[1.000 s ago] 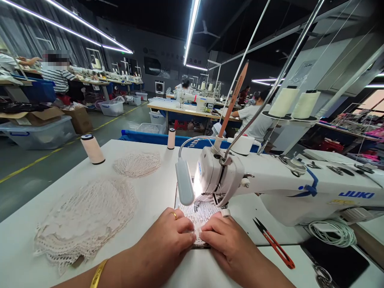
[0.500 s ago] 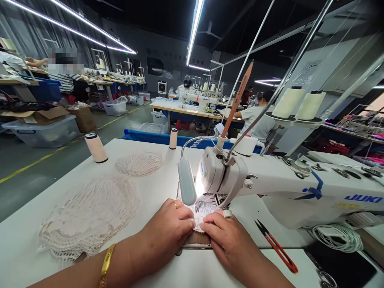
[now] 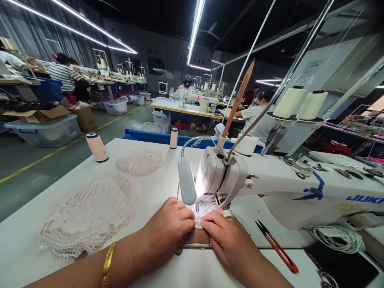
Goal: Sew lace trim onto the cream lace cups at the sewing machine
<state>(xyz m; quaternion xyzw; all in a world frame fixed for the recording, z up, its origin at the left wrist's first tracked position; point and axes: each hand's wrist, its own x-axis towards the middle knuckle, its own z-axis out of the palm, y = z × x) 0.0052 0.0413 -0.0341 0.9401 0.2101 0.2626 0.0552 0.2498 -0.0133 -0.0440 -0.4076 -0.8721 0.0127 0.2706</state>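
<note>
As you look down through the head view, your left hand (image 3: 168,229) and right hand (image 3: 233,237) face each other at the needle end of the sewing machine (image 3: 279,172), their fingers bent and drawn close together on either side of a white lace piece (image 3: 198,222). The tips touch its near edge from left and right, a narrow strip of lace showing between them; whether they pinch it or only press it flat, I cannot tell. From that strip the lace runs forward, away from your fingers and in under the machine's head, where the lamp (image 3: 187,184), just beyond your left fingertips, stands over it. On your side of the fingers comes a bare brown plate (image 3: 196,237), then the white desk (image 3: 192,269).

Judging by how little lace lies on the near side of your fingertips, this piece seems partway through, most of it ahead of them and only the patterned border between them. Any stitch line is lost in the glare, so how much is stitched cannot be read. Well to the left of your left fingers lie a large lace pile (image 3: 90,212) and, farther ahead, a smaller lace pile (image 3: 139,163); which is done and which is left, the view does not settle. To the right of your right fingers, the orange-handled snips (image 3: 276,245) lie untouched.
</note>
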